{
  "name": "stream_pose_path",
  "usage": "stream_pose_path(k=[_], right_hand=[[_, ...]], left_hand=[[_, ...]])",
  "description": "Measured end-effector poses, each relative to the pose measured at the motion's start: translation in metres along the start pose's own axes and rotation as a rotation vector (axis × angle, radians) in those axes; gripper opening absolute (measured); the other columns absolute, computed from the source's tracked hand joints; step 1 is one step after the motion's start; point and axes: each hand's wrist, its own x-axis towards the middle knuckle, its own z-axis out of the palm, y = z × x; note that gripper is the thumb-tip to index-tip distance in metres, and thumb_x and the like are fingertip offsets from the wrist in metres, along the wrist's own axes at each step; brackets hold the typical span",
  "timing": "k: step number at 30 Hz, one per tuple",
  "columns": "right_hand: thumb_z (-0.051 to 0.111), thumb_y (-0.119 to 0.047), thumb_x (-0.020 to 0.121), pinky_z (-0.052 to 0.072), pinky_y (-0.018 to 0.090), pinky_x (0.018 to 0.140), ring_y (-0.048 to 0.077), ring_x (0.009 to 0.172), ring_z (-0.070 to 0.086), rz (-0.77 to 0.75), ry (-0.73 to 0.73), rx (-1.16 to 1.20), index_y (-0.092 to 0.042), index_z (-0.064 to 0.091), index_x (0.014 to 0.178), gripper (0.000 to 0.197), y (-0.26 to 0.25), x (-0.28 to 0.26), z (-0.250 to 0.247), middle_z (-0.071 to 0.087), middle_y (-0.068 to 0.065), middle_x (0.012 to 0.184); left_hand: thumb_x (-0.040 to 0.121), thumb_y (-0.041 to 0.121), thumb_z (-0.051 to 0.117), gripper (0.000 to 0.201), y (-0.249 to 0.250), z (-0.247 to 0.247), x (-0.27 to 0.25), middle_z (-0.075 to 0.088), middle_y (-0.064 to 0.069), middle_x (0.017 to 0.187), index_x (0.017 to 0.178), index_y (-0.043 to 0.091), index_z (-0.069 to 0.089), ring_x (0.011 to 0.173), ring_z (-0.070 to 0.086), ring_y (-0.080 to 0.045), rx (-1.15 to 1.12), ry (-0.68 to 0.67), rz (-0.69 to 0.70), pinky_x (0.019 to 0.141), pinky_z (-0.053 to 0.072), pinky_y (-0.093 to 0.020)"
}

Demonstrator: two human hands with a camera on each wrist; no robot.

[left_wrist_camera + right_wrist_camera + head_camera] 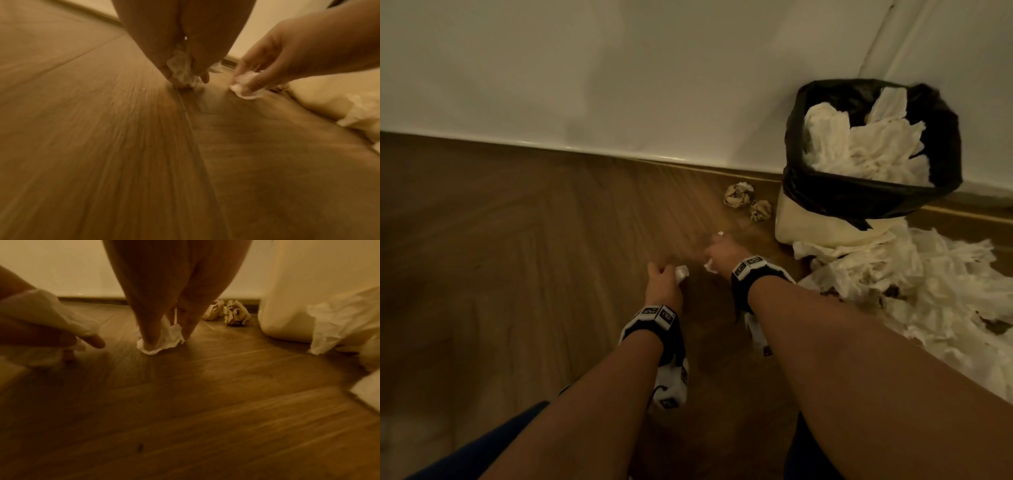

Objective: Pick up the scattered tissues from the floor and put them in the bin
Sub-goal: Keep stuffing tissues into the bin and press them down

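Note:
Both hands are low over the wooden floor (517, 240), left of the bin. My left hand (664, 277) grips a small white tissue (682, 273), its fingers curled round the wad (182, 73) at floor level. My right hand (717, 251) pinches another white tissue (164, 339) against the floor, bits of it (709, 265) showing past the fingers. The cream bin (825, 222), lined with a black bag (866, 195), stands against the wall and is heaped with white tissues (866, 147). A big pile of tissues (914, 291) lies on the floor below and right of the bin.
Two crumpled brownish paper balls (738, 194) (760, 209) lie by the skirting just left of the bin. A white wall (619, 85) runs along the back. Bare wooden floor stretches to the left and toward me.

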Motion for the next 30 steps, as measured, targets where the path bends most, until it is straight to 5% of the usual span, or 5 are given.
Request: stream_pose_path(k=[8, 13, 17, 21, 30], right_hand=[[0.056, -0.009, 0.091, 0.045, 0.028, 0.091, 0.027, 0.115, 0.056, 0.146, -0.011, 0.175, -0.007, 0.066, 0.116, 0.027, 0.007, -0.019, -0.041, 0.059, 0.012, 0.126], [0.055, -0.005, 0.091, 0.042, 0.028, 0.095, 0.028, 0.12, 0.052, 0.126, 0.082, 0.358, -0.01, 0.065, 0.117, 0.028, 0.0, -0.05, -0.09, 0.054, 0.009, 0.133], [0.053, 0.003, 0.086, 0.046, 0.027, 0.079, 0.027, 0.106, 0.058, 0.074, 0.443, 0.505, -0.01, 0.069, 0.095, 0.023, -0.001, -0.095, -0.119, 0.062, 0.01, 0.115], [0.055, 0.007, 0.083, 0.049, 0.028, 0.078, 0.027, 0.098, 0.061, 0.079, 0.591, 0.519, -0.011, 0.068, 0.083, 0.022, 0.006, -0.145, -0.154, 0.065, 0.011, 0.107], [0.048, -0.01, 0.095, 0.037, 0.031, 0.105, 0.029, 0.123, 0.05, 0.312, 0.679, 0.524, -0.004, 0.059, 0.125, 0.033, 0.064, -0.251, -0.201, 0.057, 0.015, 0.13]], left_hand=[[0.093, 0.002, 0.039, 0.029, 0.012, -0.012, 0.006, 0.056, -0.016, 0.121, 0.12, 0.007, 0.048, 0.105, 0.056, -0.032, -0.292, 0.017, -0.13, 0.076, 0.04, -0.029], [0.097, 0.052, 0.03, 0.058, 0.047, -0.039, -0.013, 0.05, -0.018, 0.132, 0.14, 0.014, 0.032, 0.116, 0.052, -0.036, -0.389, -0.01, -0.137, 0.089, 0.04, -0.036], [0.101, 0.032, 0.025, 0.03, 0.09, -0.078, -0.027, 0.055, -0.023, 0.108, 0.11, 0.009, 0.041, 0.096, 0.055, -0.034, -0.464, 0.027, -0.061, 0.078, 0.039, -0.035], [0.099, 0.017, 0.035, 0.027, 0.14, -0.115, -0.041, 0.05, -0.021, 0.124, 0.122, 0.005, 0.043, 0.105, 0.052, -0.034, -0.42, 0.028, 0.038, 0.077, 0.04, -0.033], [0.096, 0.012, 0.035, 0.038, 0.246, -0.19, -0.079, 0.026, -0.017, 0.143, 0.131, 0.017, 0.05, 0.118, 0.046, -0.036, -0.368, 0.096, 0.164, 0.105, 0.034, -0.03]])
